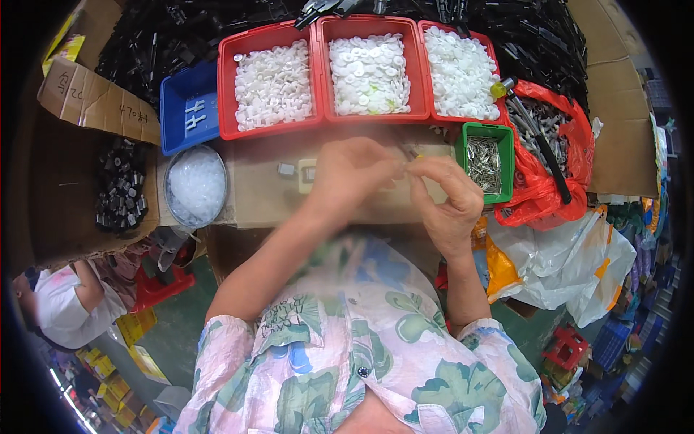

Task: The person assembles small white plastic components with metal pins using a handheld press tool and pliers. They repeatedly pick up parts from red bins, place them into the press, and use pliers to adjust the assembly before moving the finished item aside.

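Head view shows us both our hands left of the green tray [509, 166], which holds a heap of silver pins [483, 160]. Our right hand [450, 199] is the nearer to the tray; its thumb and index finger bend toward each other with a gap between them, and we cannot tell whether the tips have hold of anything. Our left hand [350, 170], farther left of the tray, is blurred; its fingers are drawn in close, reaching the right fingertips, and we cannot tell what they grip, if anything. Well left of the tray, a cream block [307, 173] lies on the brown bench top [253, 192], partly hidden by our left hand, with a small grey piece [286, 169] still farther from the tray. Beyond the tray and to its left, we see 3 red bins [269, 132] in a row, filled with white plastic parts [367, 72]. Far left of the tray are a blue bin [172, 126] with 2 white pieces [194, 116] and a round bowl [194, 222] of translucent bits. Right of the tray, a red plastic bag [578, 155] holds grey parts [555, 119].
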